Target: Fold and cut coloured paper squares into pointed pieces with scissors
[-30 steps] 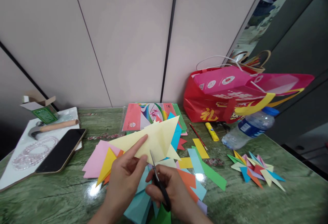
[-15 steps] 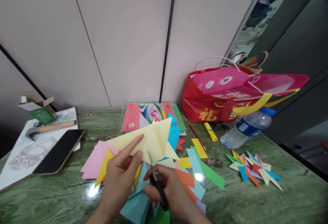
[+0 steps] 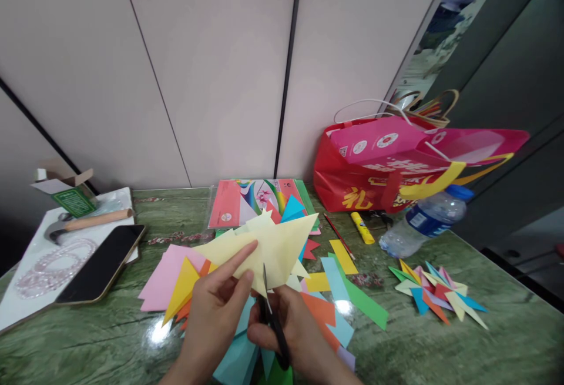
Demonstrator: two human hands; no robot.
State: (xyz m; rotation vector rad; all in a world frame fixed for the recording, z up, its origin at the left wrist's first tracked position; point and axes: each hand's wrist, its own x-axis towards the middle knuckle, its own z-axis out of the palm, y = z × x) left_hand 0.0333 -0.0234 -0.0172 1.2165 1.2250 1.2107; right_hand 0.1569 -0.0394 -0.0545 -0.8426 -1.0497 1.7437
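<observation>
A folded sheet of pale yellow paper point(image 3: 282, 244) is pinched in my left hand point(image 3: 215, 308), with the index finger stretched along its face. My right hand point(image 3: 286, 326) grips a pair of black-handled scissors point(image 3: 277, 329). Their blades point up and overlap the lower edge of the pale yellow paper. Beneath both hands lie many coloured paper pieces, among them pink sheets point(image 3: 163, 276), a yellow-orange folded piece point(image 3: 181, 291), orange strips point(image 3: 319, 310) and teal paper point(image 3: 235, 358).
At the right lie a many-pointed paper star point(image 3: 434, 291), a plastic bottle point(image 3: 423, 220), a yellow glue stick point(image 3: 362, 227) and a red pencil point(image 3: 338, 235). Behind them stands a red bag point(image 3: 335, 173). A phone point(image 3: 103, 264), a hammer point(image 3: 94, 220) and a green box point(image 3: 74, 200) are at left.
The pale yellow paper has tilted and moved slightly right, its right part now bent upward. The scissor blades have come onto its lower edge. Both hands have shifted slightly.
</observation>
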